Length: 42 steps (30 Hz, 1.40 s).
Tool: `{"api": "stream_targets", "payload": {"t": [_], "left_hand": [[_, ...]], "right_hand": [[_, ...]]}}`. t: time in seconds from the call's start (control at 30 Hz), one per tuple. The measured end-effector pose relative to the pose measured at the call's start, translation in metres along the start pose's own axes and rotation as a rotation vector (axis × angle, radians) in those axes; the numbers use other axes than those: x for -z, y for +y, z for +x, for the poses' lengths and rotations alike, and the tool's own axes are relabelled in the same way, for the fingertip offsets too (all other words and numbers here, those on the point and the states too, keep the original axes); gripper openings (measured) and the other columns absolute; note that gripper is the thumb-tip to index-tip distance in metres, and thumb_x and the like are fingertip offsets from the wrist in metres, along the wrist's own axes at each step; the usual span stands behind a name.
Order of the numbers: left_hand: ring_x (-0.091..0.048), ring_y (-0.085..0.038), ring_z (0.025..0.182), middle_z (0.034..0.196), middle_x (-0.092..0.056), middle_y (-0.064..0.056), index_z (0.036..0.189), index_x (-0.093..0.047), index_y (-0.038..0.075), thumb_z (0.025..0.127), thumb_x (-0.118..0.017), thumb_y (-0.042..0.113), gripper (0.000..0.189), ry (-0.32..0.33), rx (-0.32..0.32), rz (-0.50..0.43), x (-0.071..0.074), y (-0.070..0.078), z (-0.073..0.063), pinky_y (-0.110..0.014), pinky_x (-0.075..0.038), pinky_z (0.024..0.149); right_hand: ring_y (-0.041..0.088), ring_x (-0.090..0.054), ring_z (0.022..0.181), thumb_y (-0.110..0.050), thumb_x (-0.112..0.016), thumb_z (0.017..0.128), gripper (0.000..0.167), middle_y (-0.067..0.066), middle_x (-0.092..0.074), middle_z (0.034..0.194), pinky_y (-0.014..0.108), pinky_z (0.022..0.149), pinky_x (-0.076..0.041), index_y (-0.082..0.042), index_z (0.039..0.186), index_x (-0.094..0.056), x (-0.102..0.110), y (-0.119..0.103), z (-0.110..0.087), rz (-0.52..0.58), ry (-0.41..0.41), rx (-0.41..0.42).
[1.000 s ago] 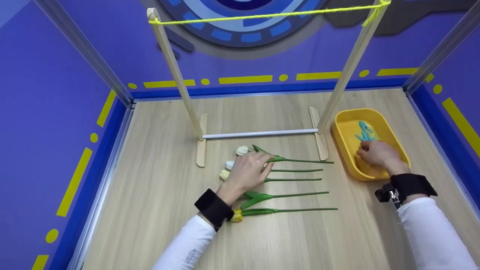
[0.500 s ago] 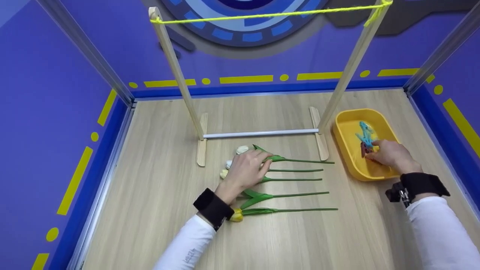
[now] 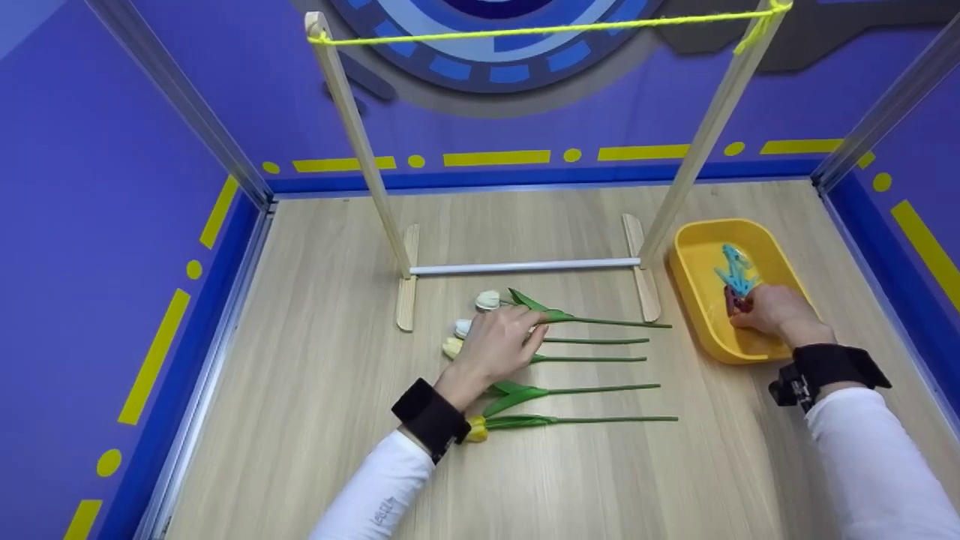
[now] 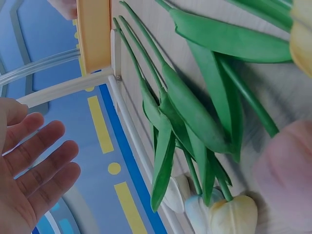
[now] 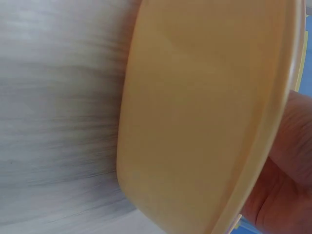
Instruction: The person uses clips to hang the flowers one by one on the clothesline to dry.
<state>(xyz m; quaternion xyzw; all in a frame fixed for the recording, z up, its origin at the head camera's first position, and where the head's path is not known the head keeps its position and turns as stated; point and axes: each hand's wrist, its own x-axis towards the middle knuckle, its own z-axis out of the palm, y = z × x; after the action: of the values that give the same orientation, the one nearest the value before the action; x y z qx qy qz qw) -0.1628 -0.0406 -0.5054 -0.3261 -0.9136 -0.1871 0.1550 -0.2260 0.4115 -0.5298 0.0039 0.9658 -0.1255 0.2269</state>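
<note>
Several artificial tulips lie side by side on the table, among them a white tulip (image 3: 487,301) at the back and a yellow tulip (image 3: 476,430) at the front. My left hand (image 3: 495,343) is over the middle ones, hiding some blooms and leaves. Its fingers are loosely bent and stand apart from the flowers in the left wrist view, where a pink tulip (image 4: 287,170) is close to the camera. Inside a yellow basin (image 3: 694,300), my right hand (image 3: 784,311) pinches a dark red clip (image 3: 733,300). Teal clips (image 3: 736,271) lie beside its fingertips. The basin wall partly hides this hand in the right wrist view.
Behind the flowers stands a wooden frame (image 3: 352,142) with a white crossbar (image 3: 525,266) near the table and a yellow string (image 3: 540,30) tied across its top. The basin sits right of the frame's right foot (image 3: 645,292). Blue panels (image 3: 97,247) enclose the table.
My right hand has shifted slightly right within the basin, and more of the dark red and teal clips shows. My left hand has stayed over the tulips.
</note>
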Motion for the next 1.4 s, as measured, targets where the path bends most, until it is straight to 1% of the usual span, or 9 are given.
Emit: {"api": "stream_targets", "payload": {"t": [0.37,0.6,0.77,0.93,1.03,1.13,1.23,1.3,1.4], "left_hand": [[-0.067,-0.012,0.07,0.087,-0.074,0.004,0.107,-0.074,0.017,0.1,-0.056,0.026,0.022,-0.019,0.005,0.001,-0.002,-0.001,-0.002,-0.025,-0.052,0.057],[-0.069,-0.013,0.072,0.088,-0.076,0.004,0.106,-0.075,0.017,0.099,-0.059,0.024,0.019,-0.009,0.012,0.01,-0.004,-0.002,-0.003,-0.026,-0.053,0.057],[-0.07,-0.013,0.075,0.091,-0.076,0.005,0.105,-0.074,0.018,0.099,-0.057,0.026,0.02,-0.001,0.008,0.031,-0.006,-0.002,-0.004,-0.028,-0.053,0.058],[-0.071,-0.013,0.076,0.092,-0.076,0.004,0.106,-0.075,0.018,0.099,-0.059,0.025,0.018,0.001,0.014,0.006,-0.006,-0.003,-0.004,-0.028,-0.054,0.06],[-0.071,-0.013,0.076,0.093,-0.076,0.004,0.106,-0.075,0.017,0.099,-0.058,0.025,0.019,-0.002,0.013,0.001,-0.005,-0.003,-0.003,-0.028,-0.055,0.061],[-0.07,-0.012,0.075,0.092,-0.076,0.005,0.107,-0.074,0.018,0.1,-0.057,0.026,0.021,-0.004,0.011,0.001,-0.005,-0.003,-0.003,-0.027,-0.054,0.06],[-0.069,-0.012,0.074,0.092,-0.076,0.004,0.108,-0.074,0.017,0.101,-0.056,0.026,0.021,-0.007,0.019,-0.023,-0.005,-0.004,-0.003,-0.026,-0.054,0.061],[-0.07,-0.013,0.078,0.094,-0.076,0.002,0.109,-0.074,0.015,0.101,-0.056,0.025,0.022,-0.01,0.027,-0.057,-0.005,-0.004,-0.004,-0.027,-0.056,0.066],[-0.071,-0.015,0.091,0.103,-0.075,-0.001,0.114,-0.072,0.012,0.101,-0.056,0.024,0.023,-0.01,0.047,-0.115,-0.006,-0.004,-0.003,-0.028,-0.058,0.077]], "right_hand": [[0.021,-0.051,0.062,-0.029,-0.068,0.09,0.034,0.007,-0.053,0.066,0.028,0.056,-0.033,0.003,0.082,-0.063,-0.001,0.001,0.0,-0.031,0.016,0.038],[0.019,-0.05,0.058,-0.029,-0.067,0.089,0.032,0.003,-0.051,0.062,0.028,0.054,-0.033,-0.002,0.074,-0.062,-0.002,0.002,-0.004,-0.018,0.03,0.059],[0.02,-0.051,0.061,-0.034,-0.067,0.091,0.038,0.004,-0.053,0.065,0.029,0.055,-0.034,0.004,0.086,-0.067,0.005,0.0,-0.014,0.034,0.036,0.013],[0.024,-0.055,0.071,-0.052,-0.066,0.09,0.059,0.011,-0.065,0.075,0.029,0.059,-0.036,0.007,0.1,-0.069,0.016,-0.009,-0.025,0.155,0.116,-0.017],[0.03,-0.056,0.082,-0.062,-0.061,0.09,0.07,0.021,-0.069,0.093,0.03,0.064,-0.035,0.005,0.109,-0.069,0.024,-0.018,-0.033,0.217,0.186,-0.002],[0.032,-0.057,0.091,-0.063,-0.057,0.092,0.072,0.026,-0.068,0.107,0.028,0.068,-0.037,0.004,0.116,-0.068,0.029,-0.033,-0.039,0.287,0.268,0.025],[0.026,-0.063,0.08,-0.06,-0.058,0.092,0.065,0.02,-0.072,0.098,0.026,0.061,-0.043,0.0,0.113,-0.07,0.029,-0.052,-0.04,0.424,0.339,0.068],[0.02,-0.061,0.064,-0.06,-0.058,0.092,0.059,0.007,-0.072,0.085,0.027,0.053,-0.043,-0.004,0.108,-0.071,0.026,-0.067,-0.04,0.539,0.364,0.093],[0.008,-0.06,0.063,-0.058,-0.06,0.092,0.056,-0.011,-0.068,0.078,0.025,0.047,-0.044,-0.006,0.111,-0.069,0.021,-0.089,-0.04,0.692,0.375,0.105]]}}
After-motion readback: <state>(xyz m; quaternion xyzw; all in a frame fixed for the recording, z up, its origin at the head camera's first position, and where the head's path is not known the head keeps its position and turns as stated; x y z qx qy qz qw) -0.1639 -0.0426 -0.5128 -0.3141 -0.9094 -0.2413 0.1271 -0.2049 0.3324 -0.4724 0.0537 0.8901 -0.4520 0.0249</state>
